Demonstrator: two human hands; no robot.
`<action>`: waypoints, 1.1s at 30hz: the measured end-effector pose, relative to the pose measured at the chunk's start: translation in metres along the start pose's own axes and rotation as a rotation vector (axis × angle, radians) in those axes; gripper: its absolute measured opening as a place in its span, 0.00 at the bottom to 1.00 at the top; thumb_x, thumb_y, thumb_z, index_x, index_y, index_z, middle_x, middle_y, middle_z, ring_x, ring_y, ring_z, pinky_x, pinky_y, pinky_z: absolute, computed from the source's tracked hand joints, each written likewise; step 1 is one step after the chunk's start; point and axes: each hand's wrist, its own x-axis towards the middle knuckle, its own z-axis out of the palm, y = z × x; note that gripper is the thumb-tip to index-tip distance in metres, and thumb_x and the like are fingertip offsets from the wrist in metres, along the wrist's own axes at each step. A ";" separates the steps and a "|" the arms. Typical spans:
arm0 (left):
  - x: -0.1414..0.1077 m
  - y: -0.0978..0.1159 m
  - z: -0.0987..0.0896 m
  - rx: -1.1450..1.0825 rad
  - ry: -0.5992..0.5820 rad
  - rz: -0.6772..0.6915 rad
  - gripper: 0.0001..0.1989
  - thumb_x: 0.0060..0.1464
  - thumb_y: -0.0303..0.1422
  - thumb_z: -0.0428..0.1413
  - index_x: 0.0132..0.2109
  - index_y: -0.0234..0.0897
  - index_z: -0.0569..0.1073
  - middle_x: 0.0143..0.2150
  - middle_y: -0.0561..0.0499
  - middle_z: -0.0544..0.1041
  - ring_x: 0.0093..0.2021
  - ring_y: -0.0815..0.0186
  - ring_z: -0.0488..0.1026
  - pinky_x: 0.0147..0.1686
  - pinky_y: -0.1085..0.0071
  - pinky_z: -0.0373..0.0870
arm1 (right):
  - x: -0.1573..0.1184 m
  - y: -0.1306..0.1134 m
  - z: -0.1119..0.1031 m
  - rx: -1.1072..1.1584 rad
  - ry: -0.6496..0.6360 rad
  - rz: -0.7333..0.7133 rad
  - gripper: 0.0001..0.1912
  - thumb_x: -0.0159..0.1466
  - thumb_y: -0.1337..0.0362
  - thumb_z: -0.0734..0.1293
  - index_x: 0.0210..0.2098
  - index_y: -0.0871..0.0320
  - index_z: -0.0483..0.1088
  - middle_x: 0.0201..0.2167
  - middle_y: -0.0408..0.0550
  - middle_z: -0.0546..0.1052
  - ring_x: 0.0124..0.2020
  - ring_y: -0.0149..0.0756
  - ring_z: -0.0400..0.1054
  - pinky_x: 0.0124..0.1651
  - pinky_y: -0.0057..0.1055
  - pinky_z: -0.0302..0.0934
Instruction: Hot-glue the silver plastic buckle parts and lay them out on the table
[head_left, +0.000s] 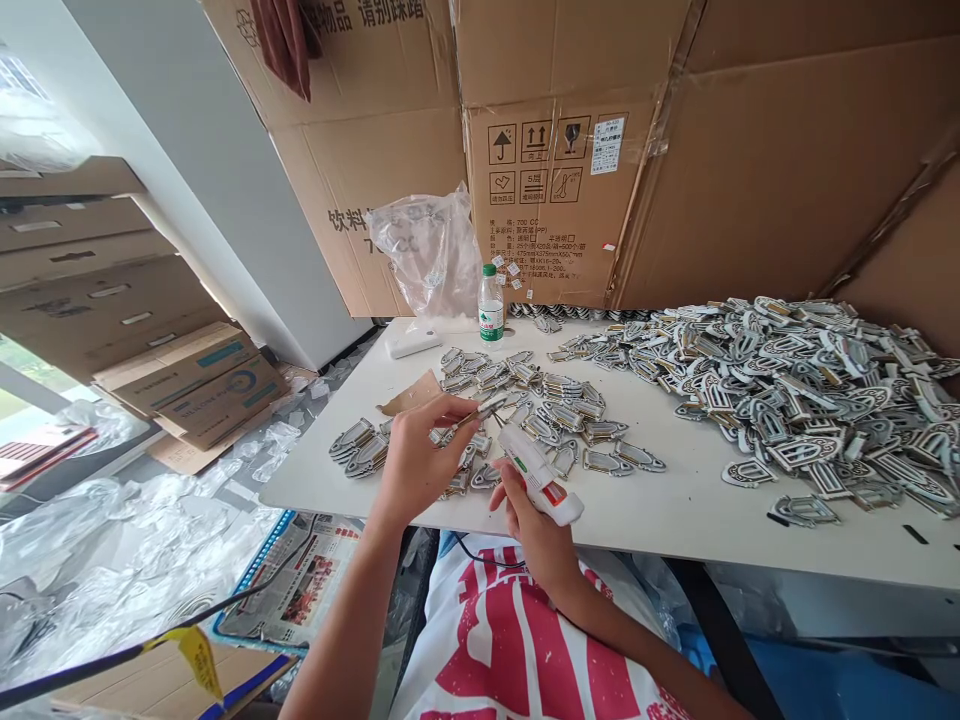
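Observation:
My left hand (pixel 427 450) pinches one small grey-and-white arch-shaped piece (pixel 491 404) between thumb and fingers, above the table. My right hand (pixel 534 520) is wrapped round a white hot glue gun (pixel 538 474) with an orange part and a cable; its nozzle points up and left, close to the held piece. Whether the nozzle touches the piece I cannot tell. Around both hands lie loose rows of similar arch-shaped pieces (pixel 562 412) with gold-coloured strips. A smaller stack (pixel 360 447) of them sits left of my left hand.
A large heap of the same pieces (pixel 810 390) covers the table's right side. A plastic bottle (pixel 490 305), a clear bag (pixel 431 250) and a brown scrap (pixel 411 392) stand or lie on the white table (pixel 675 530). Cardboard (pixel 555 180) walls the back. Plastic wrap (pixel 97 550) covers the floor.

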 end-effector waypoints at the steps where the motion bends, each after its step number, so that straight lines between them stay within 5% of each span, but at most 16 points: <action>1: 0.001 -0.001 -0.001 0.045 -0.008 0.037 0.05 0.63 0.33 0.67 0.45 0.43 0.87 0.44 0.48 0.89 0.44 0.56 0.85 0.49 0.58 0.84 | 0.000 -0.002 0.001 0.009 -0.033 0.035 0.34 0.65 0.33 0.73 0.20 0.55 0.70 0.22 0.43 0.73 0.18 0.29 0.54 0.21 0.29 0.51; 7: 0.002 -0.005 -0.001 0.161 -0.016 0.100 0.05 0.65 0.31 0.64 0.46 0.43 0.86 0.43 0.50 0.89 0.42 0.59 0.85 0.47 0.60 0.83 | 0.000 -0.010 0.004 0.026 -0.046 0.118 0.35 0.59 0.27 0.73 0.26 0.55 0.74 0.19 0.42 0.71 0.18 0.29 0.49 0.22 0.30 0.50; 12: 0.002 -0.009 0.005 0.057 0.043 -0.027 0.05 0.62 0.34 0.67 0.45 0.43 0.86 0.42 0.51 0.89 0.40 0.61 0.85 0.46 0.62 0.84 | 0.002 -0.007 0.001 0.063 -0.084 0.114 0.33 0.60 0.30 0.74 0.28 0.56 0.76 0.20 0.42 0.71 0.19 0.29 0.49 0.23 0.30 0.49; 18: 0.008 -0.014 -0.004 -0.139 0.146 -0.152 0.12 0.58 0.39 0.72 0.46 0.40 0.86 0.44 0.47 0.88 0.43 0.58 0.85 0.50 0.59 0.84 | -0.001 -0.005 -0.002 0.083 -0.126 0.004 0.27 0.63 0.40 0.77 0.44 0.58 0.85 0.24 0.42 0.74 0.22 0.33 0.58 0.27 0.32 0.60; 25: 0.013 -0.014 -0.018 -0.410 0.264 -0.245 0.27 0.48 0.36 0.77 0.55 0.40 0.82 0.44 0.48 0.87 0.42 0.57 0.87 0.47 0.61 0.85 | -0.004 -0.007 -0.004 0.032 -0.145 -0.095 0.23 0.66 0.44 0.77 0.43 0.59 0.85 0.27 0.47 0.79 0.27 0.39 0.68 0.32 0.34 0.66; 33: 0.013 -0.017 -0.019 -0.424 0.288 -0.297 0.15 0.53 0.38 0.74 0.47 0.40 0.87 0.48 0.46 0.87 0.48 0.57 0.84 0.52 0.62 0.81 | -0.003 -0.005 -0.005 0.002 -0.178 -0.181 0.18 0.70 0.48 0.74 0.35 0.57 0.80 0.25 0.44 0.76 0.27 0.38 0.68 0.33 0.34 0.67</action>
